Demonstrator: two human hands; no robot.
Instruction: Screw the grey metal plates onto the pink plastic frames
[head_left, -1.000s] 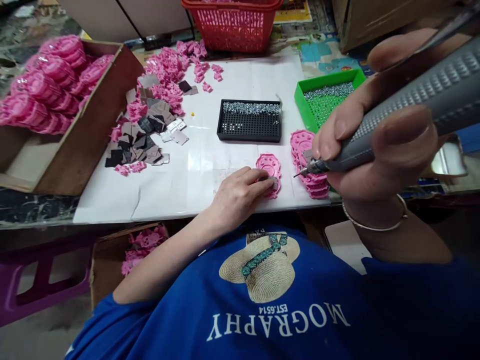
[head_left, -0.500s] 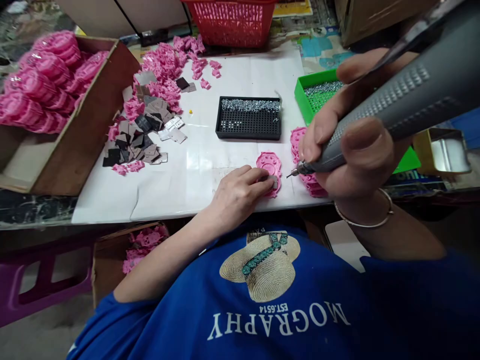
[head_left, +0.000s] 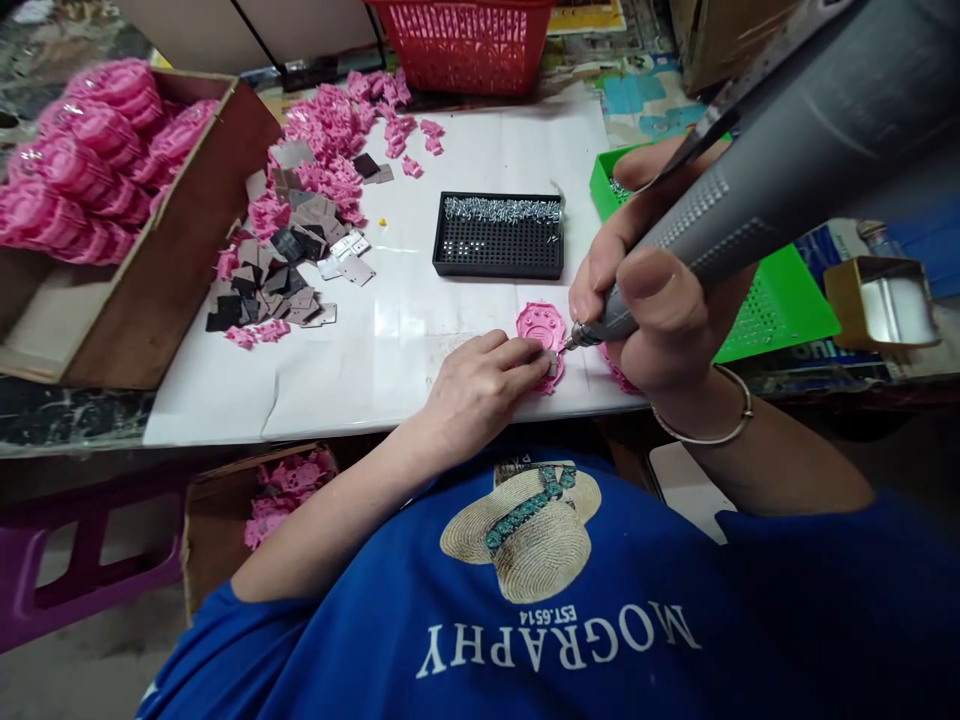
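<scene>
In my right hand (head_left: 664,315) I grip a grey electric screwdriver (head_left: 757,200), fingers wrapped round its body. Its thin bit slants down to the edge of a small grey plate (head_left: 553,364), which lies on a pink plastic part (head_left: 541,318) flat on the table. My left hand (head_left: 476,390) pinches the plate and part from the left, fingers pressed down on them. Beneath my right hand, more pink parts (head_left: 619,370) show in part. Beyond both hands stands a black perforated tray (head_left: 499,262) holding many small silver screws (head_left: 502,210).
Left on the white table sheet (head_left: 360,370) lie heaps of small pink pieces (head_left: 322,125) and grey plates (head_left: 289,270). A cardboard box (head_left: 165,220) with larger pink parts stands far left. At right is a green tray (head_left: 795,300); behind, a red basket (head_left: 465,50).
My right hand has brought the screwdriver left, and its bit now reaches the grey plate on the pink part. My left hand has stayed nearly still.
</scene>
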